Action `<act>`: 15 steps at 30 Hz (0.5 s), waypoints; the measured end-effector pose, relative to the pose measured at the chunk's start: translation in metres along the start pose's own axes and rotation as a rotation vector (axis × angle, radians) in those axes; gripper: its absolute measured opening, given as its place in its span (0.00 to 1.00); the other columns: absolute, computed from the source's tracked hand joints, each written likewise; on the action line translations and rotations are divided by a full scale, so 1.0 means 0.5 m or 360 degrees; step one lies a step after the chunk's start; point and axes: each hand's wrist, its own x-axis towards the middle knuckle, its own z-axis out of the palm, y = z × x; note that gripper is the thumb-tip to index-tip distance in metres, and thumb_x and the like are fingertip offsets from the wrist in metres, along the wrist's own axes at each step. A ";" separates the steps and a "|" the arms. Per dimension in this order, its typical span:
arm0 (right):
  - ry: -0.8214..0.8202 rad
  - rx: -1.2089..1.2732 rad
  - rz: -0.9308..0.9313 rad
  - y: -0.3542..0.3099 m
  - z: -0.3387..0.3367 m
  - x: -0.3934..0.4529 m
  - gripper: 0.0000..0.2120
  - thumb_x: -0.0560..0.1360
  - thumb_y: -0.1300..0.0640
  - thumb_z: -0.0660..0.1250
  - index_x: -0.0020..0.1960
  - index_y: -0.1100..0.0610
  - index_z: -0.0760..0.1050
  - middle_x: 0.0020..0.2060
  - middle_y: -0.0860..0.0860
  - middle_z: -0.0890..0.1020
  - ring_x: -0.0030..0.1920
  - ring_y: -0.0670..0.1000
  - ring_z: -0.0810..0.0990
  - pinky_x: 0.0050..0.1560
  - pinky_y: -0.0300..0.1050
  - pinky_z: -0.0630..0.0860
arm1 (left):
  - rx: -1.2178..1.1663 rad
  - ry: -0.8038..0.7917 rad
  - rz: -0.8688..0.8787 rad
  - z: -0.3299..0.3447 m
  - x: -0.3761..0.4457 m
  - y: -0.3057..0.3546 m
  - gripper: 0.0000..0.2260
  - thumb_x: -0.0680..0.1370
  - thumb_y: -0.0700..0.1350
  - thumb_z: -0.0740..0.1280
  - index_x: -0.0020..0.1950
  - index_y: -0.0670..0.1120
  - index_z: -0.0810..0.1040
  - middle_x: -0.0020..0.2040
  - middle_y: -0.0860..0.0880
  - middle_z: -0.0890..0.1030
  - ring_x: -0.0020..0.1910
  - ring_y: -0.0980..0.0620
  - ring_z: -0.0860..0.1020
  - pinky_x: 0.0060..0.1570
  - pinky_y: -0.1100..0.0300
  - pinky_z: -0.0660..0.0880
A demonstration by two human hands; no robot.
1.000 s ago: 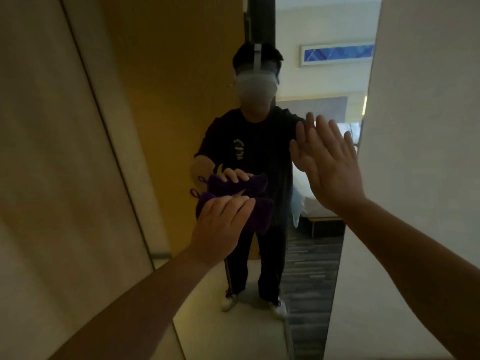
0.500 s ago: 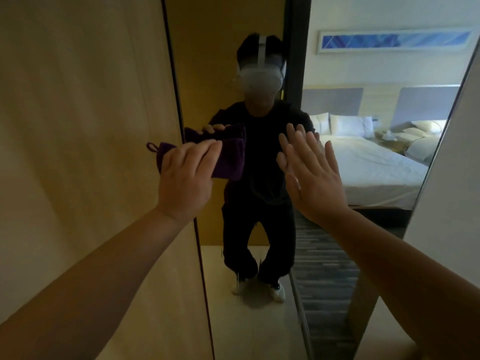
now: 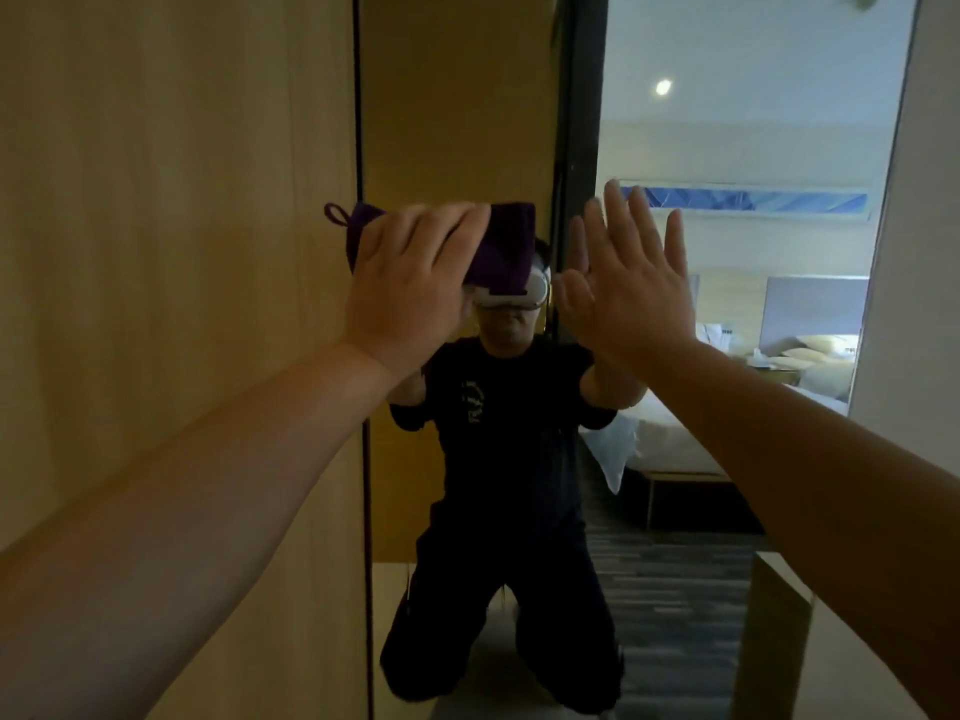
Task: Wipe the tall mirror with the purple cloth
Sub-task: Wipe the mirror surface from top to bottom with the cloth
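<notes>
The tall mirror [image 3: 727, 148] fills the middle and right of the view, its left edge a dark vertical line. My left hand [image 3: 410, 288] presses the folded purple cloth [image 3: 506, 246] flat against the glass near that left edge, at head height; a small loop of the cloth sticks out to the left. My right hand [image 3: 628, 283] lies flat on the glass just to the right, fingers spread and pointing up, holding nothing. The mirror shows my own reflection in dark clothes, partly hidden behind the cloth.
A wooden panel [image 3: 171, 252] adjoins the mirror on the left. A pale wall [image 3: 930, 200] borders the mirror on the right. Reflected in the glass are a bed [image 3: 675, 433], a striped carpet and a blue wall picture [image 3: 743, 200].
My left hand has carried the cloth up the glass, from waist height of the reflection to its head. My right hand stays flat on the mirror and has risen with it.
</notes>
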 end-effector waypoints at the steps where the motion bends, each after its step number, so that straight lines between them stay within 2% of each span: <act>1: -0.0022 0.0024 0.0051 0.004 0.007 -0.001 0.31 0.83 0.40 0.46 0.80 0.57 0.48 0.80 0.56 0.48 0.80 0.56 0.42 0.77 0.58 0.39 | -0.0009 -0.0007 -0.0006 -0.007 0.006 0.000 0.19 0.78 0.46 0.64 0.69 0.43 0.74 0.64 0.46 0.77 0.60 0.44 0.71 0.60 0.47 0.67; 3: -0.0049 0.0089 0.0115 0.015 0.021 -0.001 0.31 0.83 0.40 0.44 0.80 0.57 0.48 0.80 0.56 0.47 0.80 0.56 0.42 0.77 0.59 0.40 | -0.0032 -0.0025 -0.0041 -0.016 0.030 -0.010 0.20 0.79 0.47 0.57 0.69 0.42 0.73 0.64 0.45 0.77 0.61 0.42 0.71 0.61 0.46 0.66; 6: -0.0026 0.0109 0.0136 0.025 0.041 0.001 0.31 0.83 0.41 0.43 0.80 0.57 0.48 0.80 0.56 0.48 0.79 0.55 0.40 0.78 0.61 0.42 | 0.0060 -0.0075 -0.0042 -0.005 0.090 -0.047 0.22 0.80 0.48 0.53 0.71 0.42 0.72 0.66 0.44 0.76 0.62 0.41 0.71 0.62 0.47 0.65; 12: 0.0062 0.0047 0.0126 0.031 0.069 0.002 0.30 0.84 0.42 0.43 0.80 0.57 0.47 0.80 0.56 0.48 0.79 0.54 0.39 0.78 0.60 0.41 | 0.0183 -0.0178 -0.0106 0.047 0.217 -0.095 0.23 0.80 0.49 0.51 0.73 0.44 0.69 0.69 0.45 0.73 0.67 0.41 0.70 0.65 0.46 0.63; 15: 0.0074 0.0050 0.0109 0.033 0.073 0.001 0.30 0.84 0.41 0.41 0.80 0.57 0.47 0.80 0.55 0.48 0.79 0.54 0.39 0.78 0.60 0.41 | 0.0112 -0.0361 -0.0180 0.072 0.268 -0.100 0.24 0.81 0.49 0.55 0.77 0.46 0.61 0.77 0.45 0.64 0.75 0.41 0.61 0.71 0.43 0.59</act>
